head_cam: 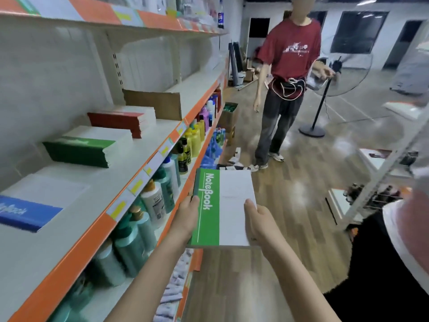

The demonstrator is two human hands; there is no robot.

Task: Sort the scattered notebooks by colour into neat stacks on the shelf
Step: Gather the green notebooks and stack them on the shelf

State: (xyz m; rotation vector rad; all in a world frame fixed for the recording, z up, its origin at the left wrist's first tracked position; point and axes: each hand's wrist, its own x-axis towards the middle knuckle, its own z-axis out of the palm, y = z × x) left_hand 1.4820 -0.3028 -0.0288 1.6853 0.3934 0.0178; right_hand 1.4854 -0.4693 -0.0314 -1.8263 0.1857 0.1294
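I hold a small stack of green-and-white notebooks in front of me, out over the aisle floor beside the shelf. My left hand grips its green spine side; my right hand grips the white right edge with the thumb on top. On the white shelf to the left lie three stacks: blue notebooks nearest, green notebooks in the middle, red notebooks farther back.
A brown cardboard divider stands behind the red stack. Bottles fill the lower shelf. A person in a red shirt stands in the aisle ahead, near a floor fan. Another person's shoulder is at my right.
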